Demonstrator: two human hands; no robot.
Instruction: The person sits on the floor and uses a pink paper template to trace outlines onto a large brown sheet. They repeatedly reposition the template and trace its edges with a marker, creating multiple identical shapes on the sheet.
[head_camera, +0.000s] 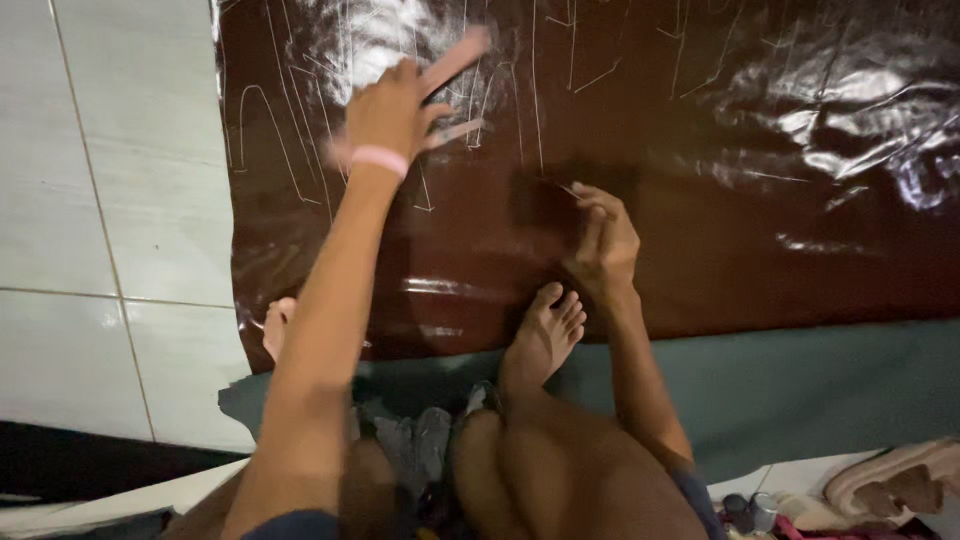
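Head view: a seated person marks out a glossy dark brown sheet (700, 230) spread on the tiled floor (110, 200).

Head view: the left hand (400, 112), blurred at 12 o'clock with a pink band (378, 158) on its wrist, stretches over the white drawn lines (290, 150), its fingers spread and its grip empty, probably to flatten the sheet. The right hand (603, 245), near centre, pinches a thin marking tool (572, 190) whose tip touches the sheet. A bare foot (545, 335) rests on the sheet's near edge, just beside the right hand, seemingly to weigh it down.
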